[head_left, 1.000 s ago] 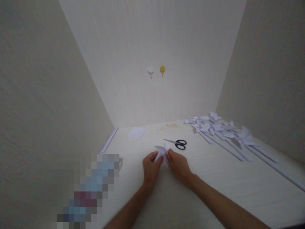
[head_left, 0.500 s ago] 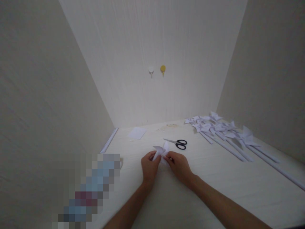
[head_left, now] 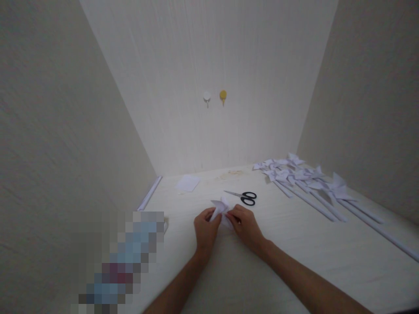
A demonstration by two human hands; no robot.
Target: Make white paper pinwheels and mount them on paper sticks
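Note:
Between my two hands is a white paper pinwheel [head_left: 220, 206], its curved blades standing up over the table. My left hand [head_left: 207, 224] pinches its left side, thumb toward the middle. On the other side my right hand [head_left: 245, 222] is closed with its fingertips at the pinwheel's centre and right blade. The fingers hide part of the paper. Just beyond my right hand lie black-handled scissors [head_left: 248, 198], blades pointing left. A white square of paper [head_left: 187, 183] rests flat farther back on the left.
Several finished paper pinwheels on rolled paper sticks [head_left: 310, 183] are heaped at the right. A white paper stick [head_left: 150, 192] lies by the left wall, near a blurred, pixelated object [head_left: 131, 253]. White and yellow hooks [head_left: 223, 95] hang on the back wall.
The pinwheel's upper blade has been bent inward and lower, toward the centre, by my right hand's fingers. My left hand keeps its hold in about the same spot.

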